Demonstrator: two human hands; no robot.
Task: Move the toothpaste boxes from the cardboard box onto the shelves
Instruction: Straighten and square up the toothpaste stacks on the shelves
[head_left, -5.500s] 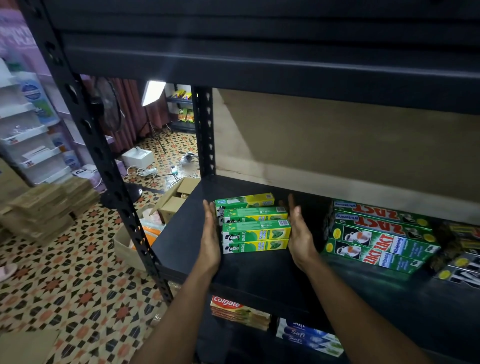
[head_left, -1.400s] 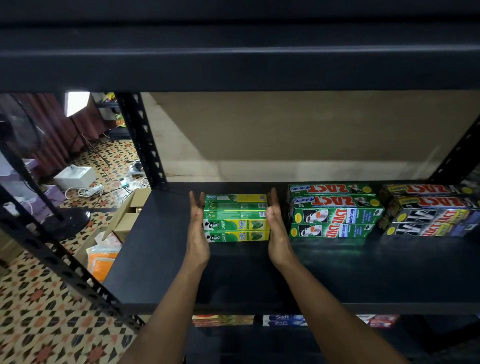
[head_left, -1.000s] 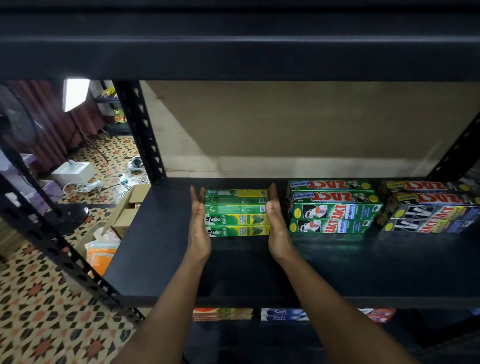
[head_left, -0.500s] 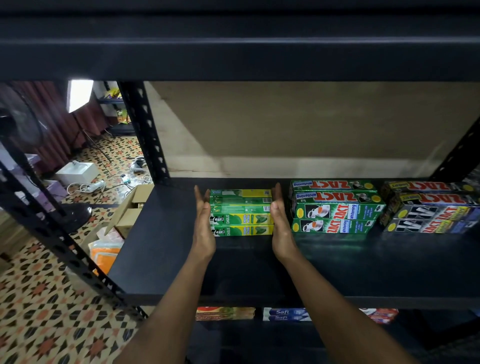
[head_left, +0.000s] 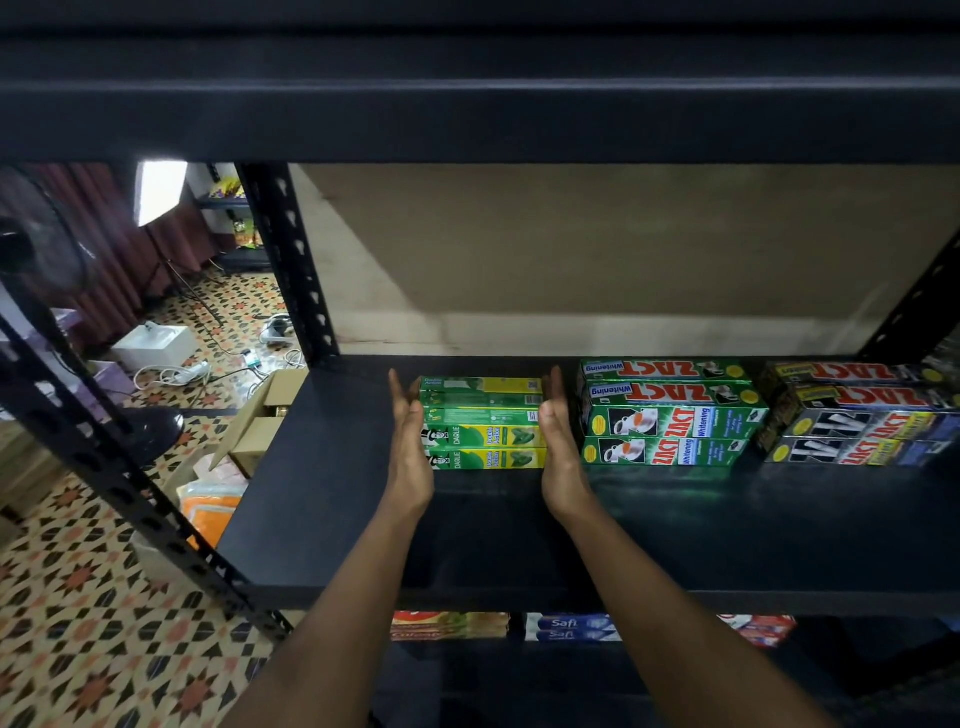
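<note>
A stack of green and yellow Darlie toothpaste boxes (head_left: 485, 426) sits on the black shelf (head_left: 332, 493), left of centre. My left hand (head_left: 410, 447) lies flat against the stack's left end, fingers straight. At the right end, my right hand (head_left: 558, 447) presses in the same way. The open cardboard box (head_left: 262, 421) stands on the floor beyond the shelf's left edge.
Green Zact boxes (head_left: 670, 415) are stacked just right of my right hand, with darker Zact boxes (head_left: 857, 415) further right. More toothpaste boxes (head_left: 571, 626) lie on the shelf below. A black upright post (head_left: 291, 270) and a floor fan (head_left: 47, 244) stand at the left.
Both hands have stayed flat on the ends of the Darlie stack. The stack has shifted slightly to the right, closer to the green Zact boxes.
</note>
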